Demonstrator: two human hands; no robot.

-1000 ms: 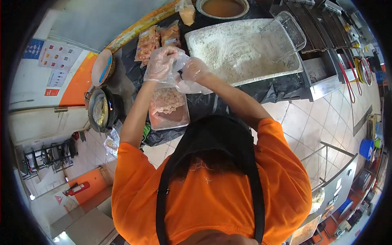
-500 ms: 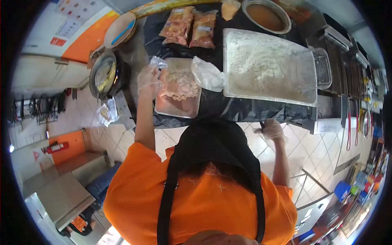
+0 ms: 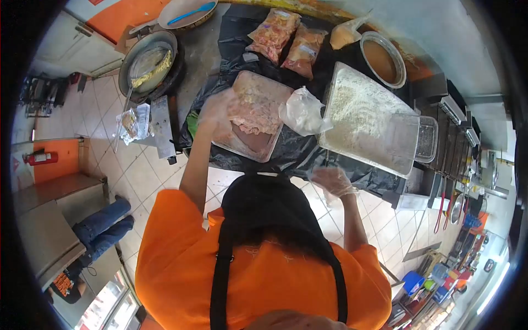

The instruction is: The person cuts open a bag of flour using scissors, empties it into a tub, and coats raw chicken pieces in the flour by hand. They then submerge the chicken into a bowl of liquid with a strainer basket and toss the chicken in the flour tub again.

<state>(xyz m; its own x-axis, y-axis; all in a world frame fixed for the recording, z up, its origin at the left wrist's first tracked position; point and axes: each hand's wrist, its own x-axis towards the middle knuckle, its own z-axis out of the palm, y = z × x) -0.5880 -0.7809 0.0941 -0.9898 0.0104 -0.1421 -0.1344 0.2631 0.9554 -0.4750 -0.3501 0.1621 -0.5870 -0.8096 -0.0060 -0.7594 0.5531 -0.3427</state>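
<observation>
My left hand [image 3: 218, 109], in a clear plastic glove, is at the left side of a shallow metal tray [image 3: 263, 153]. Pale raw minced-looking meat [image 3: 257, 113] covers much of that tray. Motion smears the fingers, so I cannot tell whether they grip anything. My right hand [image 3: 333, 182], also gloved, is at the table's front edge, below a larger tray [image 3: 379, 160] of white flour [image 3: 360, 110]. Its fingers are blurred and what they may hold does not show clearly. A white plastic bag [image 3: 302, 111] sits between the two trays.
Two bags of raw meat [image 3: 275, 34] lie at the back beside a bowl of brown liquid [image 3: 380, 59]. A wire basket [image 3: 427, 139] rests by the flour tray's right end. A pan [image 3: 147, 65] stands left. A person's legs [image 3: 104, 228] show lower left.
The view has turned, shifting the whole scene. My right hand has come from over the floor to the table's front edge; the dark handle-like thing in it no longer shows clearly.
</observation>
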